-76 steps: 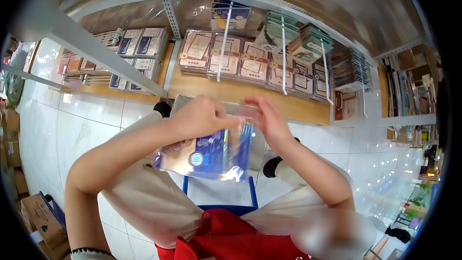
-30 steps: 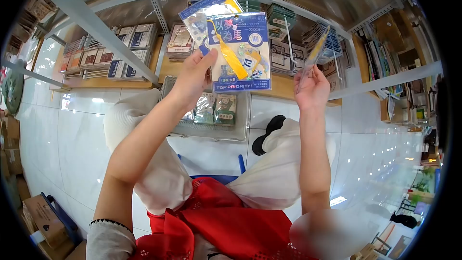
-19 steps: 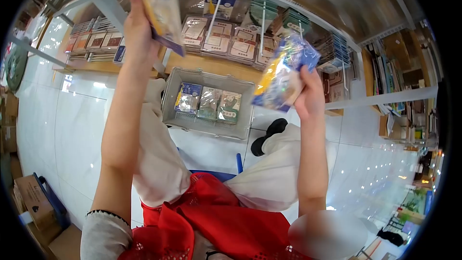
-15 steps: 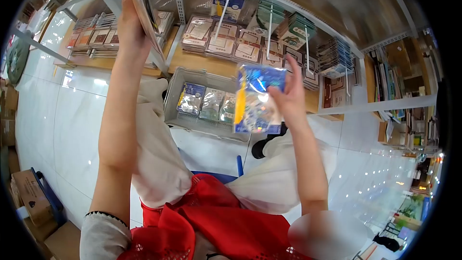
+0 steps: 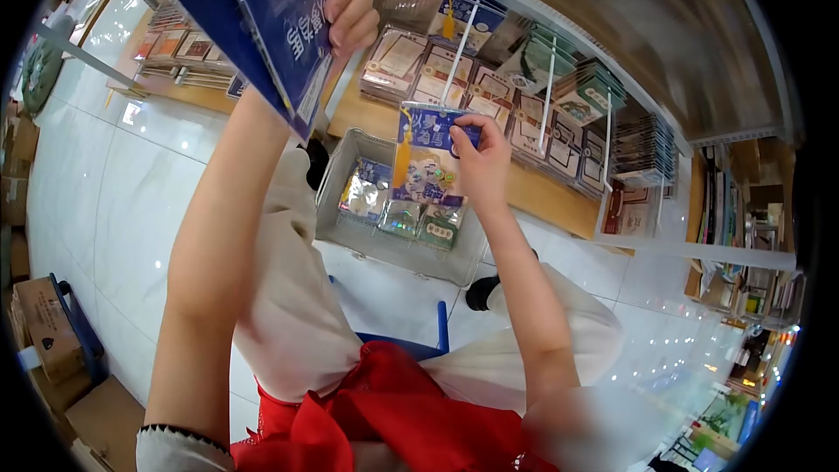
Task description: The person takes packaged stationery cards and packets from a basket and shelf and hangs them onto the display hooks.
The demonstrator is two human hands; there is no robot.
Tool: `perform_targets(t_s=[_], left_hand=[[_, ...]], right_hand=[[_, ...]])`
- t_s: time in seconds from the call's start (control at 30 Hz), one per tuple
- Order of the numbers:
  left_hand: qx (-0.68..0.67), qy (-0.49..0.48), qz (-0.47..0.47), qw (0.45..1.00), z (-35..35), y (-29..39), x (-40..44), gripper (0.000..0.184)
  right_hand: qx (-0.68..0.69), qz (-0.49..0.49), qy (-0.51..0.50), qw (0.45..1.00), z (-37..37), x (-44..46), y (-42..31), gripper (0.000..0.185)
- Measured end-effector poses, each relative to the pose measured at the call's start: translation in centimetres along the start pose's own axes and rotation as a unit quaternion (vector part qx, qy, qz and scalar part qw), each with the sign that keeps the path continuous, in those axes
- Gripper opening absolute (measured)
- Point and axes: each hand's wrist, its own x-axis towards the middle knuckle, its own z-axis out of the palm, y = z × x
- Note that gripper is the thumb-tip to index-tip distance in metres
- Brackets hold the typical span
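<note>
My left hand [image 5: 352, 16] is closed round the edge of several dark blue printed packs [image 5: 278, 22] with white lettering, held up at the upper left. Between the thumb and fingers of my right hand [image 5: 482, 157] is a blue and white packet [image 5: 426, 162] in clear plastic, with a yellow tassel shape on its left side. This packet hangs over a grey plastic bin [image 5: 393, 260]. In the bin lie another blue packet [image 5: 367, 188], a silvery packet [image 5: 401, 218] and a green one [image 5: 440, 225].
Behind the bin, a wooden shelf [image 5: 533, 192] carries rows of brown-and-white packs [image 5: 393, 61]. White display hooks [image 5: 461, 51] jut out above it, some with blue or green packs. A blue stool frame [image 5: 442, 325] stands between my legs; cardboard boxes [image 5: 52, 319] are at the left.
My left hand has turned its packs, so their blue printed faces now show. My right hand has shifted left and slightly down with its packet, which now faces me above the bin.
</note>
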Motion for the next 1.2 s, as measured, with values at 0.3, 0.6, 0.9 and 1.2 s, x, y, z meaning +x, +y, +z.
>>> perform_targets(t_s=[0.3, 0.6, 0.9, 1.2], left_hand=[[-0.001, 0.087, -0.022, 0.996, 0.6, -0.3, 0.3, 0.031], [0.012, 0.141, -0.071, 0.987, 0.6, -1.0, 0.7, 0.030], [0.320, 0.503, -0.229, 0.770, 2.6, -2.1, 3.0, 0.032], [0.638, 0.202, -0.289, 0.684, 4.2, -3.4, 1.5, 0.022]], right_hand=[[-0.018, -0.078, 0.105, 0.991, 1.7, 0.8, 3.5, 0.010], [-0.090, -0.159, 0.180, 0.966, 1.8, 10.2, 5.0, 0.008], [-0.160, -0.237, 0.218, 0.933, 2.2, 14.4, 4.4, 0.020], [0.348, 0.104, -0.090, 0.928, -3.6, 3.6, -6.5, 0.038]])
